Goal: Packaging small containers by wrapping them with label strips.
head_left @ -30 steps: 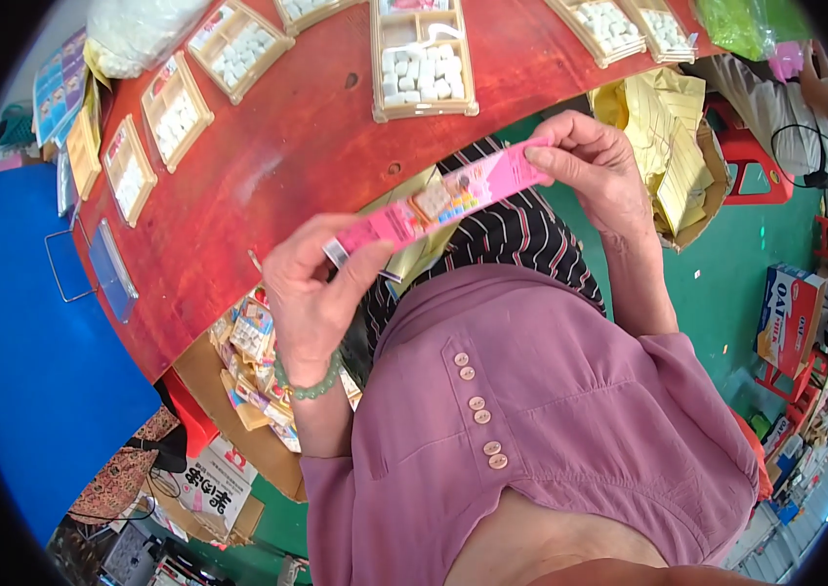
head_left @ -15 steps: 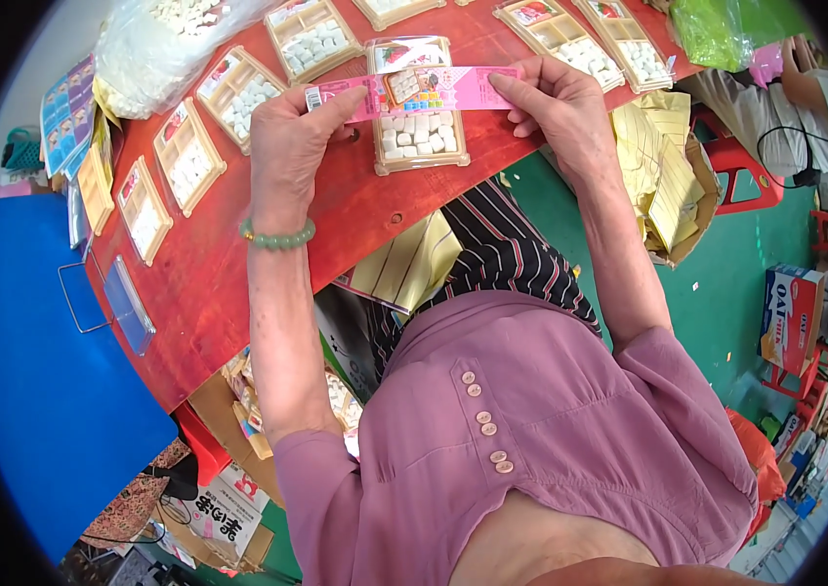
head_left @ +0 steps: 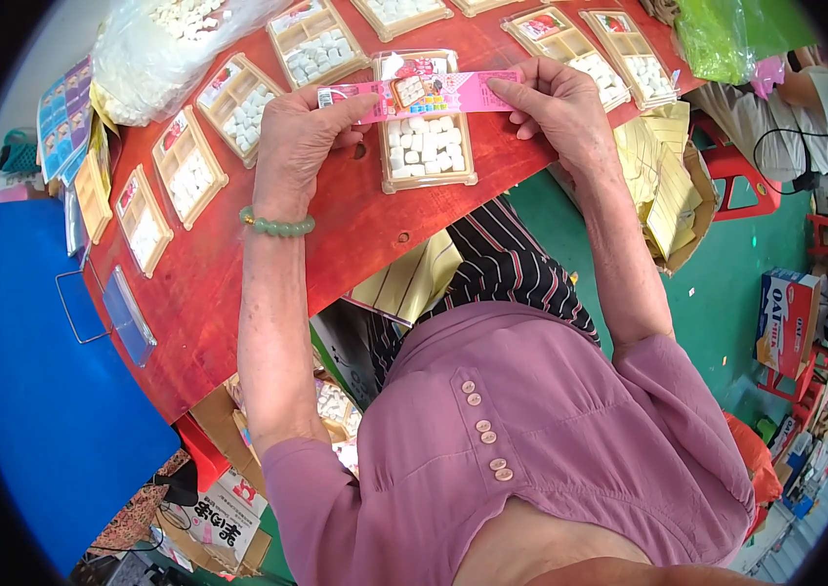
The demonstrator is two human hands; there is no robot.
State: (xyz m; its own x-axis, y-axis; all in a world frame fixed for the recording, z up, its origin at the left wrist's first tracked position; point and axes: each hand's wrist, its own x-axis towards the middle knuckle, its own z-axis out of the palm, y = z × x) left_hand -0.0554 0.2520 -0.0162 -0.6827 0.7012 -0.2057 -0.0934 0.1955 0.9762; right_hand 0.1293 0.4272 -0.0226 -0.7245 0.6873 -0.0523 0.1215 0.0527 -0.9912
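Observation:
A pink printed paper strip (head_left: 470, 95) is stretched between my two hands. My left hand (head_left: 299, 137) pinches its left end between thumb and fingers, and a green bead bracelet circles that wrist. At the right end, my right hand (head_left: 558, 105) grips the strip with the thumb on top. The strip crosses over a beige compartment tray (head_left: 428, 183) filled in its near part with small white marshmallow-like pieces (head_left: 422, 151). A clear cover seems to lie on this tray. Whether the strip touches the cover, I cannot tell.
Several similar trays (head_left: 189, 176) with white pieces line the red table (head_left: 228, 283). A clear bag of white pieces (head_left: 155, 59) lies far left. Clear plastic covers (head_left: 129, 314) stand near the left edge. Yellow paper (head_left: 650, 176) fills a carton at right. Another person sits far right.
The strip now lies slightly farther toward the tray's far end, showing more of the white pieces. Both hands keep their grip. The whole view has shifted a little.

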